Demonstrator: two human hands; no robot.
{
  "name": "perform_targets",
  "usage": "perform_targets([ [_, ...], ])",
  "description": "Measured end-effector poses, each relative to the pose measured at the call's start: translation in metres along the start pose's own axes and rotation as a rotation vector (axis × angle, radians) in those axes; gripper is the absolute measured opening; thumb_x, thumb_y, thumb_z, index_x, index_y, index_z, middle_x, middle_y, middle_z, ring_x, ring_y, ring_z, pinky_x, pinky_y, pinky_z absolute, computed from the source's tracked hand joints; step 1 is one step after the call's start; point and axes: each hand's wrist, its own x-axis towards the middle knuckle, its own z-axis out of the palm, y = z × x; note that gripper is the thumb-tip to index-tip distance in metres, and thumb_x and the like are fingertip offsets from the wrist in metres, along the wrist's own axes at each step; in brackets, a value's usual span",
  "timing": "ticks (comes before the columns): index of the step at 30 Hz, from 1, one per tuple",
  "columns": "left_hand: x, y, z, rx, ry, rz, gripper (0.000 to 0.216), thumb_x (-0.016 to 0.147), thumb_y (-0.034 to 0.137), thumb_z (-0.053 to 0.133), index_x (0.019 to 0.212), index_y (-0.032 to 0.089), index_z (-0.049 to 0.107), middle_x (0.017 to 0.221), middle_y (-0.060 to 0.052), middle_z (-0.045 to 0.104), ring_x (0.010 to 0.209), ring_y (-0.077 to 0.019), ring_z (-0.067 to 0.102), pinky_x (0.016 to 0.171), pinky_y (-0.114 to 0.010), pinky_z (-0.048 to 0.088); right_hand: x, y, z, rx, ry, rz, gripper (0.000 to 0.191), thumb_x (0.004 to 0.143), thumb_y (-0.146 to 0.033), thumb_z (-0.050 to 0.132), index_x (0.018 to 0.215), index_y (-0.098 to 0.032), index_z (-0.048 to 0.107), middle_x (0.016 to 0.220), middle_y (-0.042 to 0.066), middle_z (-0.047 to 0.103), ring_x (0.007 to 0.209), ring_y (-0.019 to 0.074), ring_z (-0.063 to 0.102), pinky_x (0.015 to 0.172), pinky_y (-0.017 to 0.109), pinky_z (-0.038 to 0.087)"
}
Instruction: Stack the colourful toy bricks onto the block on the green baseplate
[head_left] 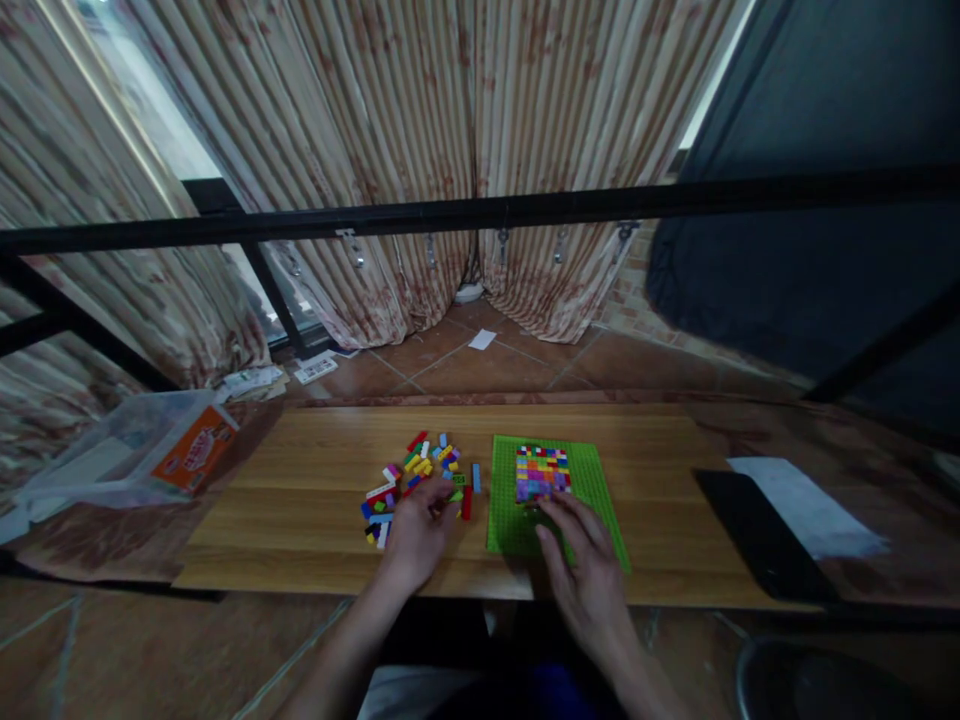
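Observation:
My left hand (pixel 420 528) is over the near right part of a pile of loose toy bricks (pixel 418 464). Its fingers are curled in among them, and whatever is between the fingertips is too small to make out. A lime green baseplate (pixel 510 530) lies to the right, bearing a block of many-coloured bricks (pixel 541 472) set in rows. My right hand (pixel 585 555) rests over the plate's near part. Its fingertips touch the near edge of the rows, with thumb and fingers apart. A blue brick (pixel 476 478) and a red brick (pixel 467 503) lie between pile and plate.
Everything lies on a low wooden table (pixel 300 480). At its right end is a black flat object (pixel 757 530) beside a white sheet (pixel 814 505). A clear plastic bin (pixel 127 440) with an orange label stands left. A black metal bar (pixel 480 213) crosses before the curtains.

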Motion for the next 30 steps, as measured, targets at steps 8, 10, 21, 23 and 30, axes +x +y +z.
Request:
perform_targets([
  [8,-0.023,0.042,0.023,-0.462,-0.436,-0.079,0.018,0.081,0.034,0.057,0.084,0.017,0.062,0.073,0.001,0.061,0.069,-0.0129,0.057,0.067,-0.025,0.046,-0.003,-0.013,0.006,0.21,-0.165,-0.124,0.036,0.091,-0.02,0.048,0.125,-0.03,0.055,0.113,0.006,0.064,0.105,0.0203,0.059,0.086,0.038,0.053],
  [10,-0.027,0.043,0.032,-0.555,-0.498,-0.155,0.023,0.081,0.038,0.057,0.08,0.016,0.062,0.067,0.002,0.058,0.062,-0.0108,0.054,0.062,-0.023,0.044,-0.005,-0.009,0.002,0.227,-0.175,-0.128,0.035,0.091,-0.021,0.05,0.124,-0.031,0.056,0.109,0.005,0.066,0.1,0.0197,0.062,0.082,0.037,0.054],
  [21,-0.025,0.046,0.059,-0.595,-0.479,-0.262,0.032,0.078,0.047,0.057,0.083,0.015,0.062,0.065,0.001,0.056,0.058,-0.01,0.051,0.058,-0.023,0.043,-0.001,0.025,-0.021,0.234,-0.153,0.054,0.022,0.089,-0.031,0.054,0.109,-0.028,0.064,0.101,0.004,0.068,0.092,0.0183,0.065,0.079,0.032,0.055],
  [23,-0.022,0.039,0.061,-0.554,-0.426,-0.257,0.031,0.077,0.045,0.058,0.09,0.017,0.062,0.069,0.001,0.058,0.062,-0.0111,0.053,0.059,-0.023,0.046,0.008,0.037,-0.02,0.159,-0.058,0.093,0.021,0.087,-0.035,0.056,0.105,-0.028,0.066,0.101,0.005,0.066,0.094,0.02,0.064,0.082,0.036,0.054],
  [30,-0.021,0.017,0.057,-0.413,-0.356,-0.254,0.025,0.076,0.039,0.058,0.09,0.018,0.063,0.066,0.002,0.058,0.06,-0.0116,0.055,0.058,-0.024,0.046,0.029,0.065,-0.003,0.075,0.04,0.105,0.025,0.085,-0.042,0.057,0.099,-0.028,0.071,0.098,0.006,0.063,0.092,0.0208,0.061,0.081,0.039,0.052],
])
